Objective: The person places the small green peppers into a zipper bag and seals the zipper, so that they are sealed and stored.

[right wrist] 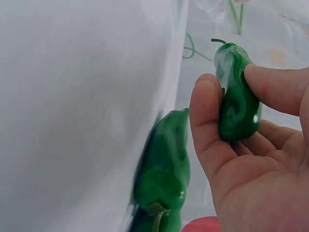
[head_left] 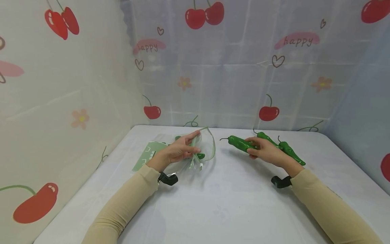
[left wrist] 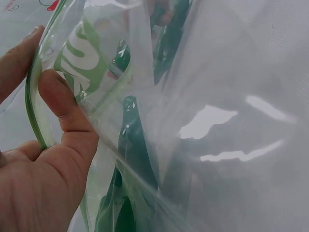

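The right hand point(head_left: 266, 152) pinches a green pepper point(head_left: 239, 143) between thumb and fingers, above the worktop point(head_left: 213, 206), its stem pointing left. The left hand point(head_left: 179, 148) holds the rim of a clear bag point(head_left: 150, 152), thumb and index finger spread apart at the mouth, which faces right towards the pepper. Green shapes show through the plastic, beside a green print with white letters point(left wrist: 84, 55). To the right and far side of the right hand, two loose peppers point(head_left: 290, 152) lie on the white worktop. Beige sleeves point(head_left: 131, 200) reach in from the near side; beyond hangs a cherry-patterned curtain point(head_left: 219, 78).
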Demonstrator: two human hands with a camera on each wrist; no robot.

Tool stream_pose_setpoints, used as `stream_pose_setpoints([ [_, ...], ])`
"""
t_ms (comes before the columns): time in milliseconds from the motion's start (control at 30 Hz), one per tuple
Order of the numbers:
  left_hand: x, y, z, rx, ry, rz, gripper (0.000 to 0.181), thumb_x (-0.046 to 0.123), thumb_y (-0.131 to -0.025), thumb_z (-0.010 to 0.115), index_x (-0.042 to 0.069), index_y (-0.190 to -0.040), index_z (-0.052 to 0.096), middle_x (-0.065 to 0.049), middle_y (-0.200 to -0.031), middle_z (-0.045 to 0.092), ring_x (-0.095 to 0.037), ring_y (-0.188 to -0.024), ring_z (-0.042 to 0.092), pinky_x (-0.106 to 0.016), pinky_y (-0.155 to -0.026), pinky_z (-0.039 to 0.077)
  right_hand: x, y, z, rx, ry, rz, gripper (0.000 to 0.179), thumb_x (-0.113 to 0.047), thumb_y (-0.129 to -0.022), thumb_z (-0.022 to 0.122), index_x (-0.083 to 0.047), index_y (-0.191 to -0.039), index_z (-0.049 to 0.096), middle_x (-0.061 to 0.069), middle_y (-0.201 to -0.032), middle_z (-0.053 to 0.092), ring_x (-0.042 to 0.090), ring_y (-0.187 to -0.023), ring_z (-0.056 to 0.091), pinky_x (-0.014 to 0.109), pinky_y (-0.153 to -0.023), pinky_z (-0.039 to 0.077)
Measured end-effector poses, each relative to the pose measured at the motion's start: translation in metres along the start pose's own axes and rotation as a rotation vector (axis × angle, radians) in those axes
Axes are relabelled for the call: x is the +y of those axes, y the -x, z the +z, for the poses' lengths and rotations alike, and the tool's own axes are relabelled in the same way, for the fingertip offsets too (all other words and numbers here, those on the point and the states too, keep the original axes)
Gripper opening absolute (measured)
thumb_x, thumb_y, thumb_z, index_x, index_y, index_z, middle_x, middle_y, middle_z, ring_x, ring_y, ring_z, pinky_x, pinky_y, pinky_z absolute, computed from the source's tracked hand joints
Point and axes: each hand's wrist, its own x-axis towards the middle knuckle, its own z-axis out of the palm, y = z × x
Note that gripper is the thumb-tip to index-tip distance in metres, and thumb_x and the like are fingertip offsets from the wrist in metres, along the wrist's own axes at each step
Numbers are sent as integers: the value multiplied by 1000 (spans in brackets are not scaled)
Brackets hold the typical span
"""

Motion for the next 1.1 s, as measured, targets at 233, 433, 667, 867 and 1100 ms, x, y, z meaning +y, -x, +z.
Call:
stream_pose_setpoints([
  [233,1,0,0,-10,-1,12,95,-11,-94,64,21,-167,13,9,-175,7,-22,-134,40,-24,-77,56,-5,0,-4,22,-15,-44,52,-25,-104,63,-6,-149,46,20,-117,67,24,-98,69,39,-90,58],
  [433,1,-1,0,-3,-6,3,94,-11,-94,63,21,-167,13,10,-175,8,-17,-122,49,-23,-75,55,-9,1,-6,60,-28,-56,48,-25,-104,63,-7,-147,50,15,-108,69,24,-95,67,34,-84,55],
  [667,-4,-2,-1,7,-7,-3,93,-10,-94,64,22,-167,16,9,-174,10,-12,-97,56,-22,-72,52,-8,2,-8,91,-59,-78,50,-28,-104,63,-7,-148,50,22,-118,69,33,-101,70,42,-92,58],
  [867,-5,-2,-1,2,-5,-6,94,-10,-94,65,22,-167,15,9,-174,10,-12,-100,56,-22,-73,53,-10,4,-11,78,-134,-75,52,-29,-104,63,-5,-149,49,23,-124,67,33,-103,68,40,-93,59],
  [1100,-3,-2,-1,5,-1,4,94,-11,-94,64,23,-167,16,10,-174,11,-13,-96,56,-22,-69,50,-19,1,-11,77,-179,-84,53,-30,-104,63,-5,-148,49,28,-129,63,30,-103,70,47,-97,57],
])
